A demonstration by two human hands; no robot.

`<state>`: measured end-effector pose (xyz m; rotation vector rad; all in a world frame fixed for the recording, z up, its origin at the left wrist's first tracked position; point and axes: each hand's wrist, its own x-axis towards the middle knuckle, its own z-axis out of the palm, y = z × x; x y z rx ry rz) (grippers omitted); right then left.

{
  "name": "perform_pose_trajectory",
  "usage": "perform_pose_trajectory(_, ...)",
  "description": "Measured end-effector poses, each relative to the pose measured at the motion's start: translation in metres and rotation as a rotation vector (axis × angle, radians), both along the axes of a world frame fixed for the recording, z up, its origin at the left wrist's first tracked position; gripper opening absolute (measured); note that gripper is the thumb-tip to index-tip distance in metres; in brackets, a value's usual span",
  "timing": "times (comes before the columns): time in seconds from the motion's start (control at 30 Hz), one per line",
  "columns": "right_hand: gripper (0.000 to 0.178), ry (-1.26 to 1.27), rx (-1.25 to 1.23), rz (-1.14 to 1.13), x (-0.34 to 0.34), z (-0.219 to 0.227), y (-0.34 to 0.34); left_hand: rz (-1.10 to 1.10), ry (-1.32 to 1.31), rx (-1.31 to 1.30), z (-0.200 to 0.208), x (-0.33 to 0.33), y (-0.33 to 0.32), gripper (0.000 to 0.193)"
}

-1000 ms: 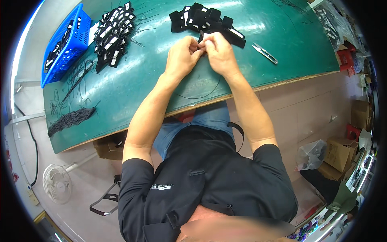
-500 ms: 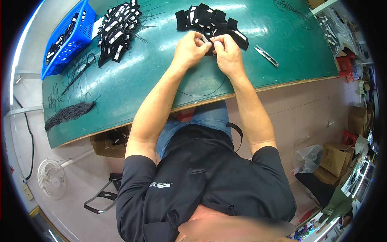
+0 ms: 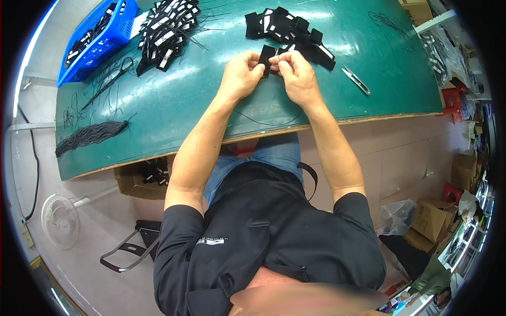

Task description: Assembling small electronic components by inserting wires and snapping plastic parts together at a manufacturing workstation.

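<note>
Blue jeans (image 3: 276,150) go with a black short-sleeved top (image 3: 305,226) bearing white marking (image 3: 213,242).

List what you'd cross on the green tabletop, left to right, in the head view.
Blue plastic basket → heap of black-and-white pieces with trailing threads → left hand → black piece it holds → right hand → thread snips → tangle of dark thread.

We find bare tabletop (image 3: 192,87) between the corded pile (image 3: 167,31) and the left hand (image 3: 242,77); beyond both hands, black pieces (image 3: 287,27) bar passage, while snips (image 3: 357,80) obstruct the right hand's (image 3: 298,79) outer side.
</note>
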<state>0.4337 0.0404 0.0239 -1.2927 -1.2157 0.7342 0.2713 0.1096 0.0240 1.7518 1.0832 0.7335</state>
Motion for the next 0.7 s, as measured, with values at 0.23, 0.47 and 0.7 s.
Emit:
perform_pose_trajectory(0.23,0.009,-0.085,0.678,-0.586,0.024,0.107,-0.005,0.195,-0.464,-0.211,0.035,-0.081,-0.041,0.019)
perform_pose_trajectory(0.47,0.007,-0.155,0.313,0.332,-0.086,0.075,-0.026,0.005,-0.873,-0.417,0.035,-0.132,-0.071,0.021)
perform_pose_trajectory(0.7,0.004,0.370,0.101,0.605,-0.125,0.057,-0.030,-0.201,-0.998,-0.639,0.036,-0.150,-0.089,0.022)
